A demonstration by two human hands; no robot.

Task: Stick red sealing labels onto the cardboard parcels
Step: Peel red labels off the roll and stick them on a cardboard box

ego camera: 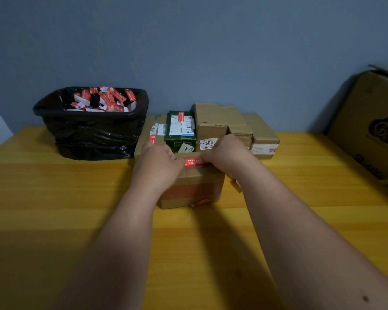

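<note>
A cardboard parcel (192, 186) stands on the yellow wooden table (54, 209), near the middle. A red label (193, 161) lies across the parcel's top, at its far edge. The left hand (157, 163) rests on the parcel's left side, fingers curled, its fingertips pinching the left end of the label. The right hand (224, 154) rests on the right side, fingers curled, pinching the right end of the label. Both forearms reach in from the near edge.

Just beyond the parcel, a row of other boxes sits against the blue-grey wall: a flat cardboard box (149, 135) with a red label on the left, a dark green box (180, 128) with a white shipping sticker, a taller cardboard box (211, 121) bearing a white tag, and two lower cardboard boxes (263, 137) on the right.

At the far left stands a bin (92, 128) lined with a black bag, filled with red and white paper scraps (103, 99). At the far right a large cardboard carton (372, 126) leans against the wall.
</note>
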